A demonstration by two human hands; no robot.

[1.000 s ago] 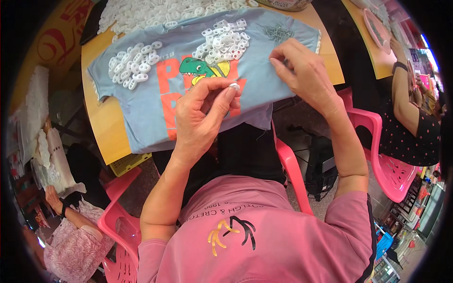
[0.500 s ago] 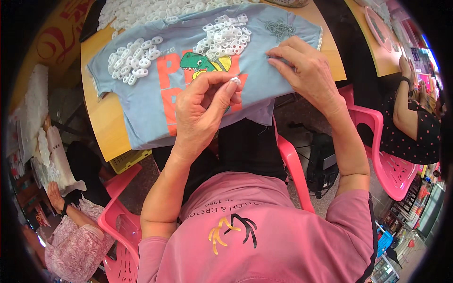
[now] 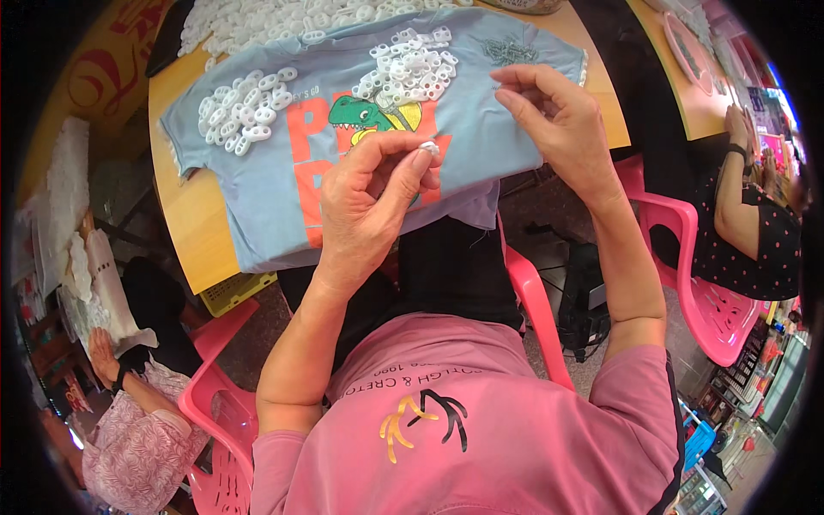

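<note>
I'm seeing big orange capital letters (image 3: 299, 142) running in rows across the blue T-shirt (image 3: 210, 184) on the tabletop (image 3: 200, 249); my left hand (image 3: 369, 193) is covering part of them. A small white line of text (image 3: 305, 93) is sitting just above. On the pink shirt (image 3: 515, 438) I'm wearing, small dark lettering (image 3: 374, 385) is curving beside a gold-and-black emblem (image 3: 426, 421). Large red figures (image 3: 107, 77) are showing on an orange-yellow panel (image 3: 73, 120). Lettering on the jar (image 3: 525, 5) is being cut off by the picture's edge.

Pink right chair (image 3: 719, 324), pink left chair (image 3: 216, 403), yellow crate (image 3: 236, 293) near the latter. Black bag (image 3: 585, 300) on floor (image 3: 586, 370). Dotted black top (image 3: 768, 251) on right co-worker; patterned top (image 3: 142, 448), left co-worker.
</note>
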